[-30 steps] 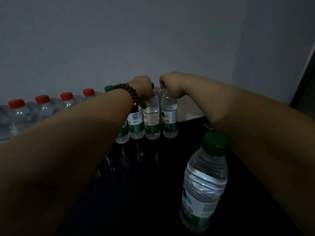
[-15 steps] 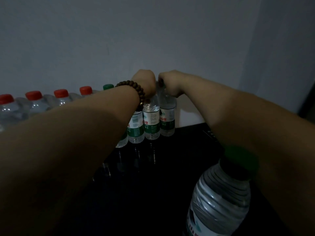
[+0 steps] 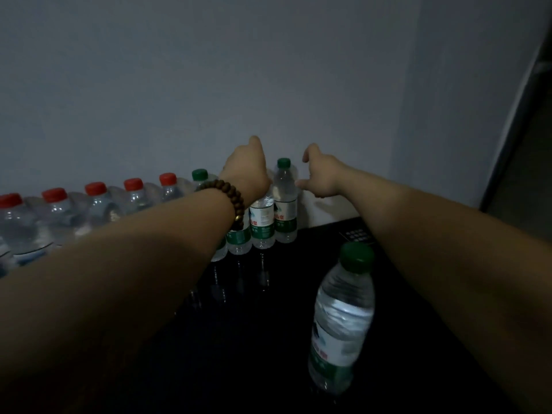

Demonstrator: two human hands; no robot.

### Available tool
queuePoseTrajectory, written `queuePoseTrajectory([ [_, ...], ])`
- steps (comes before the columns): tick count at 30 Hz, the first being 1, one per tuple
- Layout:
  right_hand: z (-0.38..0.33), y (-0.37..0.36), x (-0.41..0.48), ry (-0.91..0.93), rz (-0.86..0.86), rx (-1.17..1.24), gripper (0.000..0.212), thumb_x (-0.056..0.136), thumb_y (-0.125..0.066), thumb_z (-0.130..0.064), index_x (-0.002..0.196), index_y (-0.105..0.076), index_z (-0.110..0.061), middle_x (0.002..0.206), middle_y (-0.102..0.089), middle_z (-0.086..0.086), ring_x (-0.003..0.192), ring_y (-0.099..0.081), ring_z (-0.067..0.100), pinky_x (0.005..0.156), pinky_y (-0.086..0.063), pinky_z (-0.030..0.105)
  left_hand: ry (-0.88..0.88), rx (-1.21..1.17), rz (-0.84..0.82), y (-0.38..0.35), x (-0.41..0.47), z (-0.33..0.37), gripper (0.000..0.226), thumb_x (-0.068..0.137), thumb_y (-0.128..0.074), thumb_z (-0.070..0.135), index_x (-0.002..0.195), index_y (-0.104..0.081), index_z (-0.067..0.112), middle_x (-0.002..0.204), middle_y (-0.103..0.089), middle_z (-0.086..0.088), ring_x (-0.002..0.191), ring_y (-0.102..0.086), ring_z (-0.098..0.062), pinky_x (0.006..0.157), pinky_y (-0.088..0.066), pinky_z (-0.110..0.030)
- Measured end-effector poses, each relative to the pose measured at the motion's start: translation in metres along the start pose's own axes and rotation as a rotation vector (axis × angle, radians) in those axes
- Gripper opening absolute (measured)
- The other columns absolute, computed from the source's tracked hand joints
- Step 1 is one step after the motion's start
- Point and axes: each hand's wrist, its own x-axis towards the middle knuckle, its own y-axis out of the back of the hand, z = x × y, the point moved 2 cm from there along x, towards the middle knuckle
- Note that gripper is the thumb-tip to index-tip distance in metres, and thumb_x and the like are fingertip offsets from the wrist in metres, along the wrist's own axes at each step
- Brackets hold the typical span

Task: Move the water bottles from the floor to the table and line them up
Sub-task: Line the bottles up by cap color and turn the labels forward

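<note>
- Along the wall at the back of a dark table (image 3: 268, 339), water bottles stand upright in a row: red caps (image 3: 95, 188) to the left, green-capped bottles (image 3: 285, 201) at the right end.
- The left hand (image 3: 246, 168), a bead bracelet (image 3: 230, 198) on its wrist, hovers over the row; its grip cannot be told.
- The right hand (image 3: 321, 177) is spread, holding nothing, just beside the end bottle.
- One green-capped bottle (image 3: 340, 321) stands apart, nearer the camera.
</note>
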Motion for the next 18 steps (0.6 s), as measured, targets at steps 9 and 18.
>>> queuePoseTrajectory([
  [9, -0.002, 0.031, -0.154, -0.127, 0.182, 0.378, 0.033, 0.09, -0.068, -0.028, 0.113, -0.044, -0.025, 0.09, -0.067, 0.009, 0.073, -0.071, 0.026, 0.06, -0.059, 0.037, 0.024, -0.217, -0.175, 0.022, -0.147, 0.017, 0.032, 0.082, -0.08, 0.014, 0.101, -0.054, 0.018, 0.094, -0.068, -0.01, 0.069, -0.072, -0.02, 0.048, -0.055, -0.026],
  [18, 0.008, -0.026, -0.311, -0.5, 0.272, 0.843, 0.048, 0.083, -0.064, -0.004, 0.126, -0.051, -0.024, 0.097, -0.068, 0.006, 0.083, -0.069, 0.019, 0.066, -0.063, 0.034, 0.153, -0.4, -0.336, -0.011, -0.279, 0.018, 0.04, 0.08, -0.084, 0.019, 0.114, -0.065, 0.013, 0.098, -0.068, 0.001, 0.092, -0.064, -0.013, 0.076, -0.052, -0.022],
])
